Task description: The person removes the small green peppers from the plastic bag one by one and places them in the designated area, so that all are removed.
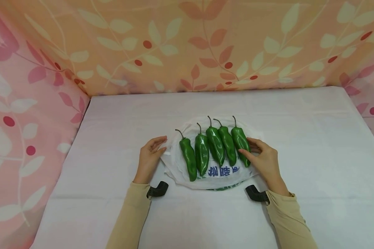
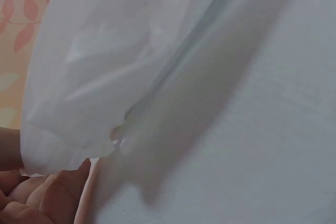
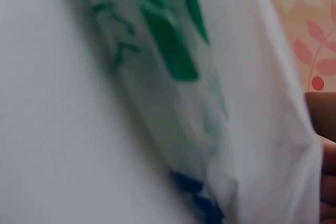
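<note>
- Five green peppers [image 1: 216, 147] are laid side by side in a row on a white plastic bag [image 1: 176, 169], which is spread at mid-table on the pale tablecloth [image 1: 314, 155]. Stems are directed to the far side; the leftmost pepper [image 1: 188, 157] is set nearest.
- Left hand [image 1: 149, 159] is placed at the bag's left edge. Fingers are slightly curled; film is seen passing between the digits in the left wrist view, so a light pinch on the edge is judged. No pepper is held there.
- Right hand [image 1: 265, 159] is placed at the right end of the row. Thumb is laid over the rightmost pepper [image 1: 240, 136], fingers bent along its right side. Whether pepper, film or both are gripped cannot be told; the fingers are partly hidden by film in the right wrist view.
- Step in hand, as judged: bag edge and end pepper managed from opposite sides.
- Film appears thin and loose; the left edge should be steadied low, without a hard pull, lest the row be dragged or rolled.
- Pepper skins look glossy and may slip; pressure is best applied along the body, not the stem.
- Film should be checked for bunching under the right fingers.
</note>
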Demonstrator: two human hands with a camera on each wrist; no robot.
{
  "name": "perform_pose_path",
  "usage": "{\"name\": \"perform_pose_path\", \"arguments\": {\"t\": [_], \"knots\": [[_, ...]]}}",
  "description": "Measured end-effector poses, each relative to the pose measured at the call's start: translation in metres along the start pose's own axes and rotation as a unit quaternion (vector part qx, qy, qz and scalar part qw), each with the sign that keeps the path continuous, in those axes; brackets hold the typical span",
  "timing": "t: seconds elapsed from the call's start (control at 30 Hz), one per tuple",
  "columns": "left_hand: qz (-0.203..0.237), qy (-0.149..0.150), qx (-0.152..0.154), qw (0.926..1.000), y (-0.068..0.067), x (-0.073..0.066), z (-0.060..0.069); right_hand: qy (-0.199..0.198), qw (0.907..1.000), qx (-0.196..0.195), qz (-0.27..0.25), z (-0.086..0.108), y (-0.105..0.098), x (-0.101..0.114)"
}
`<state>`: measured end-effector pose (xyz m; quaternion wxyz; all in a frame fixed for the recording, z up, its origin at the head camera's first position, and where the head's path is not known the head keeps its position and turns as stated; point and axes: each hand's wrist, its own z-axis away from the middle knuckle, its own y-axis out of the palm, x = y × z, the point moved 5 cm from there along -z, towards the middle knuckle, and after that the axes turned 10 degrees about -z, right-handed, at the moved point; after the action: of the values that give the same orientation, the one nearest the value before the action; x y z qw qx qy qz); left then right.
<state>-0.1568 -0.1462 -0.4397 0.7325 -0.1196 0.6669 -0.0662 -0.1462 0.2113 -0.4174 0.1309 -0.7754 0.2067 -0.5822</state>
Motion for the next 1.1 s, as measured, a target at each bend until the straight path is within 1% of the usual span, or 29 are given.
{"name": "perform_pose_path", "arguments": {"t": [0.13, 0.33, 0.47, 0.67, 0.83, 1.1], "knots": [[-0.001, 0.002, 0.001, 1.0000, 0.000, 0.000, 0.000, 0.005, 0.9998, -0.010, -0.018, 0.000, 0.000, -0.001], [0.010, 0.001, 0.005, 0.9999, 0.000, -0.002, 0.001, 0.029, 0.9955, -0.030, -0.085, -0.001, -0.002, -0.003], [0.011, -0.004, 0.006, 0.9999, 0.000, -0.001, 0.000, 0.034, 0.9928, -0.039, -0.108, -0.001, -0.004, -0.002], [0.011, -0.002, 0.004, 0.9999, 0.000, 0.000, 0.000, 0.045, 0.9891, -0.051, -0.130, -0.002, -0.008, 0.001], [0.019, 0.000, 0.005, 0.9998, 0.001, -0.002, 0.000, 0.051, 0.9878, -0.068, -0.130, -0.004, -0.015, 0.005], [0.016, -0.001, 0.004, 0.9999, 0.000, -0.002, 0.001, 0.054, 0.9864, -0.080, -0.133, -0.011, -0.024, 0.010]]}}
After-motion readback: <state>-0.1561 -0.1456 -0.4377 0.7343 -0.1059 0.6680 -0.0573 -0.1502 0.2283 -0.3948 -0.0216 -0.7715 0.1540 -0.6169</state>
